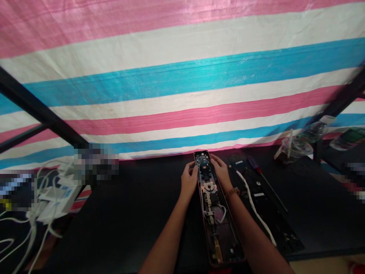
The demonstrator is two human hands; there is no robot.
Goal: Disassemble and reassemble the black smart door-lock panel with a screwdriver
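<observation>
Here, in the head view, the left hand (188,179) and right hand (221,172) grasp the far end of a long opened lock housing (216,217) lying lengthwise on the black table (128,205). It looks rigid yet fragile inside: exposed board, thin wires; best held by its rims.

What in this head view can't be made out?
- Fingertips of left hand and right hand: curled around the far end of the opened device.
- Device's near end: cut off at the bottom edge.
- Left table items: pixelated.
- Cup contents: too small.
</observation>
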